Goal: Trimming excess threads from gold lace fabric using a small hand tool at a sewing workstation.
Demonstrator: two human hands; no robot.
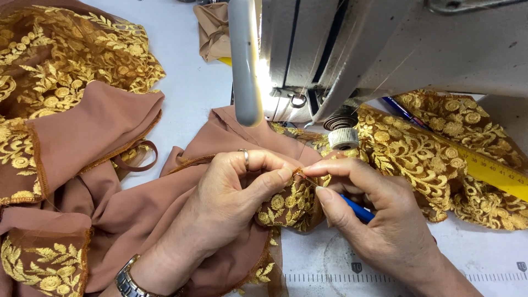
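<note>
Head view shows both hands meeting just in front of the sewing machine, fingertips almost touching. The left hand has thumb and forefinger pinched on the edge of the gold-embroidered lace, holding a fold of it up. The right hand comes in from the right, its forefinger and thumb closed on a blue-handled tool whose long axis runs from lower right up toward the pinch point; the tip is too fine to make out, and most of the handle is hidden under the palm. Both hands are equally close to that spot on the seam. Brown fabric spreads leftward from under the left wrist over the white worktop. A yellow ruler lies to the right, partly buried in lace. The machine's needle area is hidden behind its head.
</note>
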